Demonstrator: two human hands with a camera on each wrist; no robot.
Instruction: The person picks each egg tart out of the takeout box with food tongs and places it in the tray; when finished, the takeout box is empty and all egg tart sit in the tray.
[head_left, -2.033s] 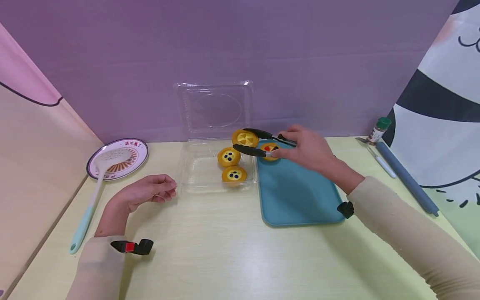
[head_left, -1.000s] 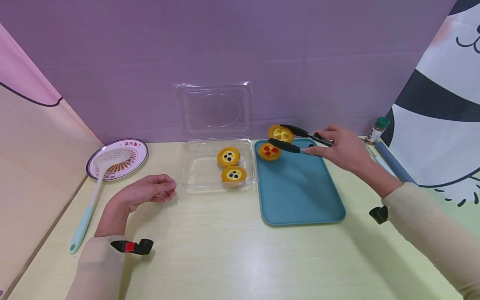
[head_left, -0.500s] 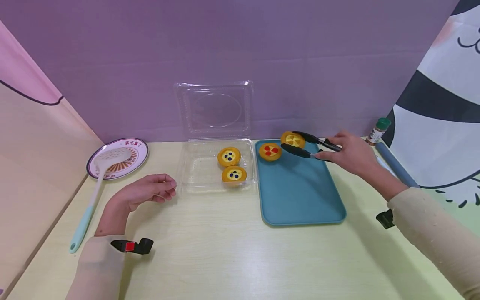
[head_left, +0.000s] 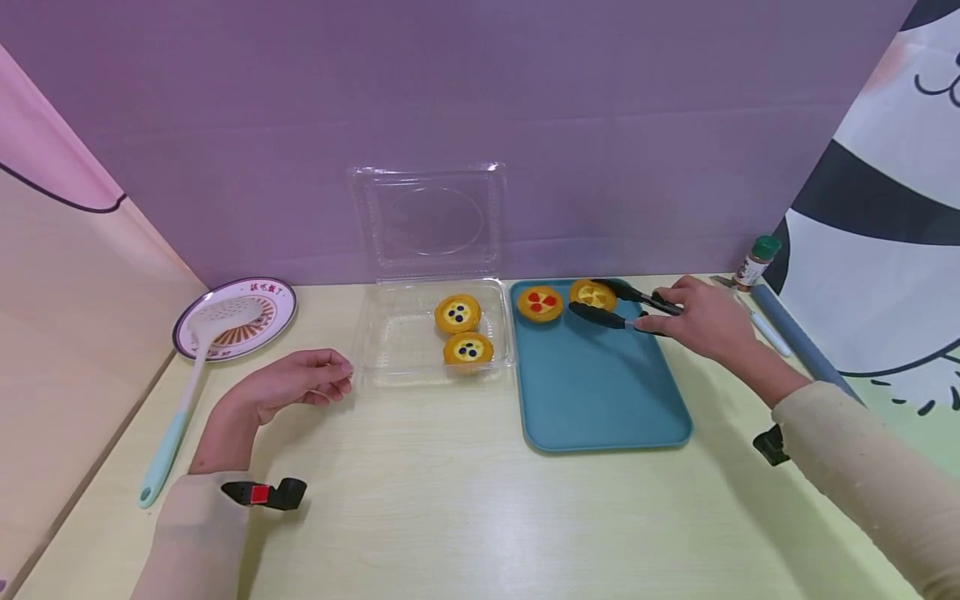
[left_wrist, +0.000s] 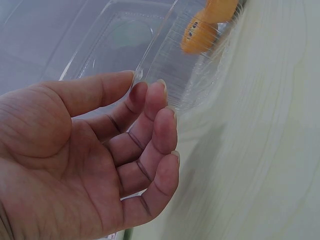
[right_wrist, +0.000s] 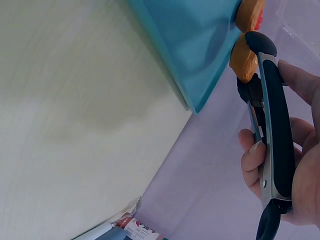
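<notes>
My right hand (head_left: 701,319) grips black tongs (head_left: 615,304) over the far end of the teal tray (head_left: 600,392). The tongs (right_wrist: 270,115) hold a yellow-topped tart (head_left: 592,294) (right_wrist: 244,57) low at the tray's back edge, beside a red-topped tart (head_left: 540,303) that lies on the tray. Two blueberry tarts (head_left: 458,313) (head_left: 468,348) sit in the clear plastic box (head_left: 397,342), whose lid stands open against the wall. My left hand (head_left: 296,383) (left_wrist: 100,150) rests on the table just left of the box, fingers loosely curled, holding nothing.
A patterned plate (head_left: 236,317) with a slotted spatula (head_left: 187,392) lies at the far left. A spice bottle (head_left: 757,260), a grey roll (head_left: 810,354) and a white utensil (head_left: 761,321) lie along the right edge. A purple wall backs the pale wooden table (head_left: 450,517).
The right hand carried the yellow-topped tart in the tongs from over the clear box rightward and lowered it to the tray beside the red-topped tart. The left hand stayed still.
</notes>
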